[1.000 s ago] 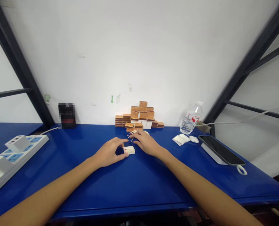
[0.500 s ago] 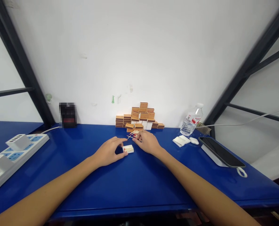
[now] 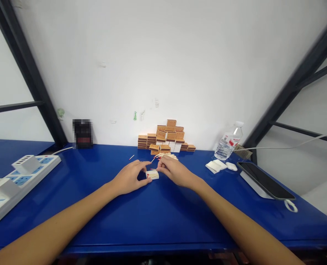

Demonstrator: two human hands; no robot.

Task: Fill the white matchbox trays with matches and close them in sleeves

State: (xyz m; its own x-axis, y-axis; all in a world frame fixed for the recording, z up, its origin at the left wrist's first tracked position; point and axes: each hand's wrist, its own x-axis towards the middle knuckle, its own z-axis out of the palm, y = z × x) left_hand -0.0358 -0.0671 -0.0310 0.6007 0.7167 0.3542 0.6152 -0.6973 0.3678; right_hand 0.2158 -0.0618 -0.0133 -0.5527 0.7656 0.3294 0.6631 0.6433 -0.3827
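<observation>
A small white matchbox tray with red-tipped matches in it lies on the blue table. My left hand grips its left end between thumb and fingers, the index finger stretched forward over the table. At the tray's far right edge, my right hand is closed in a pinch on a match, its red tip pointing left. Behind that hand spreads a pile of loose matches, partly hidden by the fingers. One stray match rests to the left of the pile.
Stacked brown matchboxes stand against the wall. On the right are a water bottle, white cardboard pieces, a white earbud case and a phone. A power strip and a dark pixelated object are on the left.
My right hand has drawn back from the match pile towards the tray with a match in its pinch. A stray match now shows left of the pile. The view has shifted slightly.
</observation>
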